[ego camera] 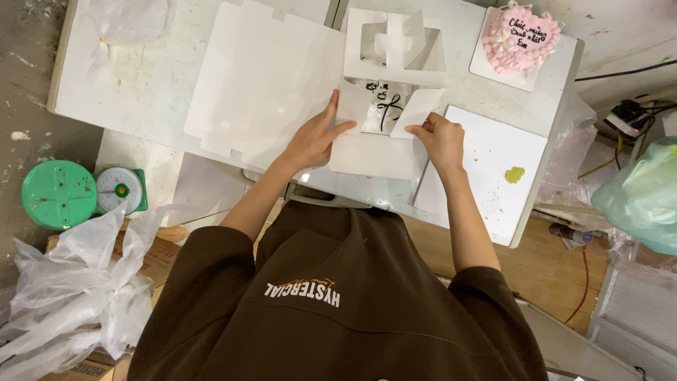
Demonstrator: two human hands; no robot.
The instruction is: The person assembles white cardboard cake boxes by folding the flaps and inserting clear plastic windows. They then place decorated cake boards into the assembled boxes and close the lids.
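A flat white cardboard box piece (374, 152) with a clear window and a black bow print lies on the white table (141, 85). My left hand (314, 137) presses on its left side flap, fingers spread. My right hand (441, 137) pinches its right flap (417, 111) and bends it upward. A larger unfolded white box sheet (261, 77) lies to the left. A folded white box part with window cut-outs (395, 46) stands just behind the piece.
A pink heart-shaped cake (520, 39) on a white board sits at the table's far right corner. A white board with a green smear (493, 166) lies at right. A green scale (77, 194) and plastic bags (70, 289) are on the floor at left.
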